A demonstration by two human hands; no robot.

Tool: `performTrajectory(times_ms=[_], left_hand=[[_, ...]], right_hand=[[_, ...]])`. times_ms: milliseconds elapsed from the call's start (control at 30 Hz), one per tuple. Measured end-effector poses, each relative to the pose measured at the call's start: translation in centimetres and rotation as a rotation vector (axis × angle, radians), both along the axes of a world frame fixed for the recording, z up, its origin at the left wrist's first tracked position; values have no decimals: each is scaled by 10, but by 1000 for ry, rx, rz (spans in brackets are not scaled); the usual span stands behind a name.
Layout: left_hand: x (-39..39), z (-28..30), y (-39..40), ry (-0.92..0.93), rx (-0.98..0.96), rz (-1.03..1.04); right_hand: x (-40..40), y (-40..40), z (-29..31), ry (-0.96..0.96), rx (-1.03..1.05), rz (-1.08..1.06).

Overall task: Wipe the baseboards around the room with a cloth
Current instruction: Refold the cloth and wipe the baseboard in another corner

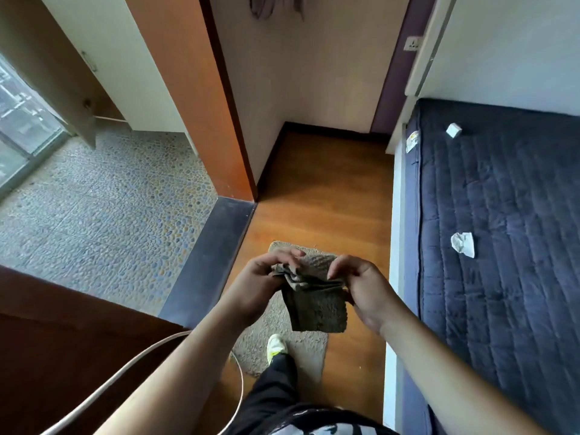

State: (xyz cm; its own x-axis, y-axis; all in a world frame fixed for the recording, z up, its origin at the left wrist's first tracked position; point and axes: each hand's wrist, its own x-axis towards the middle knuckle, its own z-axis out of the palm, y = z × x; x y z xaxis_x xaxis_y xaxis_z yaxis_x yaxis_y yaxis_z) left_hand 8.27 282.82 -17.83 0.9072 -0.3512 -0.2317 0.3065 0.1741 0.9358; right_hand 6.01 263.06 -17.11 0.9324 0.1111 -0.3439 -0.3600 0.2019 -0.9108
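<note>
Cloth [310, 296] bunched, top edge hidden by hands.

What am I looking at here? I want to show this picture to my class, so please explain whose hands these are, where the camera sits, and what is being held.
There is no machine: a person wears one camera on the head, looking forward and down. The left hand and right hand both pinch a grey-brown cloth, bunched at the top and hanging down. Below lies a wooden floor with a small mat, and one shoe on it. A dark baseboard runs along the far wall; it is not yet being wiped. On the right, a dark mattress carries crumpled paper.
</note>
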Motion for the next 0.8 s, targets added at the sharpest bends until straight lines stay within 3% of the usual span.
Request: performTrajectory(times_ms=[167,367,500,633,800], left_hand=[[63,-2,19,-121,-25,-63],[124,10,33,-203,70,-74],[148,13,28,-257,161,-20],[166,7,12,-266,189,9],[190,0,-16,-49,-168,-237]], right_hand=[[55,22,6,-41,-34,-36],[99,29,13,-62,178,-85],[119,22,5,-73,-108,86],[142,9,4,-81,-303,41],[169,-30,-1,-42,-208,-27]])
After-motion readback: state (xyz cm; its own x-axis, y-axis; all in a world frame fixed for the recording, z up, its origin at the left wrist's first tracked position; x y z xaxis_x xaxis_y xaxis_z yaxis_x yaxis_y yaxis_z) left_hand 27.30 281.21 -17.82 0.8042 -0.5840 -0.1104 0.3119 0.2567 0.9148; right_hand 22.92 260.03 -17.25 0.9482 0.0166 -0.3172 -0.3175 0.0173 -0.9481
